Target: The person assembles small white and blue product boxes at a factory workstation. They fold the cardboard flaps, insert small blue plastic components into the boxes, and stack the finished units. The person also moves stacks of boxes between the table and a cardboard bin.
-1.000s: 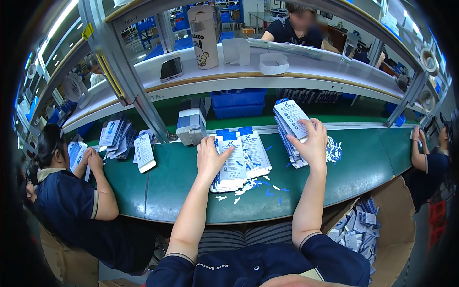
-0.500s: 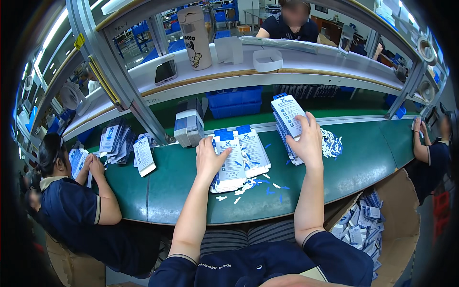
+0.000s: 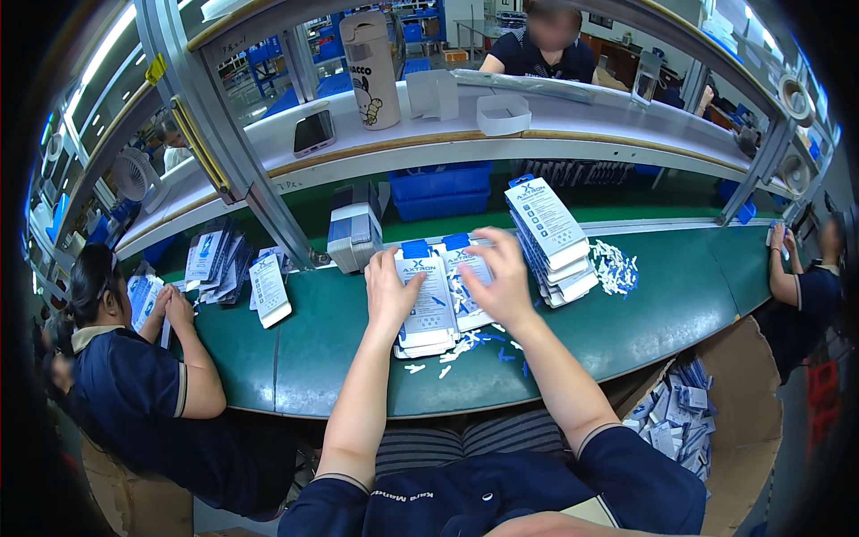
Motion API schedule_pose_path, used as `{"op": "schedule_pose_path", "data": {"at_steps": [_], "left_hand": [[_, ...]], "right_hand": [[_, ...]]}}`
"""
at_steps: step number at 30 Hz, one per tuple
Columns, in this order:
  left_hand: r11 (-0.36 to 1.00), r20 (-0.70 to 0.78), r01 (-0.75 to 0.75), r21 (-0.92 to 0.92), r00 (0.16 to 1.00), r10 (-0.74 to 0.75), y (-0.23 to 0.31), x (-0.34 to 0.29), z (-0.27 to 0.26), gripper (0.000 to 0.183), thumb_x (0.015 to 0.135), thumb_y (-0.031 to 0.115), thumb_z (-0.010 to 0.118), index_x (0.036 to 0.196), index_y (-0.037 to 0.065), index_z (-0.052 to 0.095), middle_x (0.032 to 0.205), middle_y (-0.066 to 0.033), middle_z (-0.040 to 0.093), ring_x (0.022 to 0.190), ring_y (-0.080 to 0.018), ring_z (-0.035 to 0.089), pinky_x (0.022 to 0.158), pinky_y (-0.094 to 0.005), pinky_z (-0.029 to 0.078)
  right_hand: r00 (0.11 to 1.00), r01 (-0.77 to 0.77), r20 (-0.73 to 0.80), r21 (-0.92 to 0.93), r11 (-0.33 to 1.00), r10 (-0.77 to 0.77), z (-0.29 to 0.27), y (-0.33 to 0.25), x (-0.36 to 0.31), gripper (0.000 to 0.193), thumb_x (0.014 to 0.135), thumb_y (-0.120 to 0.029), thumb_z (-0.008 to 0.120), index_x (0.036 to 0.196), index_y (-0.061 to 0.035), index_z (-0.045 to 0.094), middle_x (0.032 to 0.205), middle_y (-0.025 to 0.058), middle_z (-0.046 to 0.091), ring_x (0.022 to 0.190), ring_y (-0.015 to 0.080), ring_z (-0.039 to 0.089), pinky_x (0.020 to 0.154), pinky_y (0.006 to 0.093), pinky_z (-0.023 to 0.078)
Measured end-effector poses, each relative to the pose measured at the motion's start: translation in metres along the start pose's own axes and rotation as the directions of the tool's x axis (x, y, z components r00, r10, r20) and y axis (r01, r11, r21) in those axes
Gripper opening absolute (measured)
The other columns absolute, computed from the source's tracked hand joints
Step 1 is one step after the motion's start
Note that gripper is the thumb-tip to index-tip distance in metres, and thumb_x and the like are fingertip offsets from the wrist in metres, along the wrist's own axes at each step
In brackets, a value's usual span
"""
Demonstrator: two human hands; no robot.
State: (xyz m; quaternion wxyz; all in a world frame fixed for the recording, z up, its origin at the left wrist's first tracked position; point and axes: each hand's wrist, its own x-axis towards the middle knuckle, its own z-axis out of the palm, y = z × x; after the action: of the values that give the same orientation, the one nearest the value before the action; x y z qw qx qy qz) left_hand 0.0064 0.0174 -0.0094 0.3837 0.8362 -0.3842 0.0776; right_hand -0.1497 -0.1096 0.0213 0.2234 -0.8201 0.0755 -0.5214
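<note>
While both hands [image 3: 447,286] press flat on two card stacks [image 3: 438,304], a third stack [image 3: 550,237] leans beside.

This is a factory packing line: a long green-topped workbench [image 3: 626,331] runs under an aluminium-framed white shelf [image 3: 573,134]. Seated workers in dark blue uniforms [image 3: 125,394] handle stacks of white-and-blue retail packets [image 3: 550,237], with blue plastic bins [image 3: 443,188] behind and a cardboard box of packets [image 3: 716,421] beside.

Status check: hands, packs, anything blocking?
Left hand flat on white pack stack. Right hand on adjoining packs. Leaning pack pile close right; scraps in front.
</note>
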Motion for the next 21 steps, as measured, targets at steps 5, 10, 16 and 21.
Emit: {"op": "schedule_pose_path", "data": {"at_steps": [5,10,16,21], "left_hand": [[0.977,-0.103,-0.054,-0.207,0.994,0.033,0.003,0.004,-0.004,0.051,0.077,0.011,0.074,0.123,0.001,0.053,0.124,-0.0187,0.050,0.116,-0.0339,0.050,0.097,-0.0400,0.042],[0.515,-0.063,0.048,-0.856,0.978,-0.196,-0.002,0.012,-0.005,0.049,0.089,-0.001,0.058,0.133,0.003,0.039,0.117,-0.0124,0.056,0.105,-0.0183,0.057,0.088,-0.0300,0.047],[0.115,0.052,0.080,-0.990,0.971,-0.235,0.018,0.005,-0.003,0.053,0.096,0.008,0.055,0.142,0.005,0.029,0.120,-0.0125,0.060,0.108,-0.0158,0.059,0.089,-0.0290,0.049],[0.136,0.072,0.105,-0.985,0.971,-0.228,0.038,-0.004,-0.002,0.052,0.101,0.019,0.047,0.144,0.004,0.023,0.117,-0.0110,0.060,0.103,-0.0161,0.060,0.086,-0.0298,0.050]], "right_hand": [[0.966,-0.209,0.202,0.231,0.950,0.164,0.041,-0.004,-0.030,0.037,0.081,-0.016,0.071,0.113,-0.0017,0.059,0.122,0.0150,0.056,0.114,0.0301,0.055,0.096,0.0385,0.044],[0.814,-0.574,0.353,0.612,0.544,0.462,0.046,-0.006,-0.026,0.042,0.094,-0.020,0.059,0.129,0.0009,0.048,0.130,0.0133,0.053,0.117,0.0219,0.054,0.100,0.0346,0.043],[0.515,-0.802,0.786,0.583,-0.130,0.342,0.032,-0.005,-0.016,0.046,0.100,-0.037,0.048,0.132,-0.0031,0.048,0.123,0.0093,0.059,0.112,0.0175,0.057,0.096,0.0339,0.046],[0.461,-0.831,0.839,0.522,-0.191,0.288,0.029,-0.017,-0.016,0.050,0.098,-0.038,0.052,0.134,-0.0043,0.045,0.126,0.0083,0.057,0.113,0.0181,0.056,0.099,0.0360,0.044]]}}
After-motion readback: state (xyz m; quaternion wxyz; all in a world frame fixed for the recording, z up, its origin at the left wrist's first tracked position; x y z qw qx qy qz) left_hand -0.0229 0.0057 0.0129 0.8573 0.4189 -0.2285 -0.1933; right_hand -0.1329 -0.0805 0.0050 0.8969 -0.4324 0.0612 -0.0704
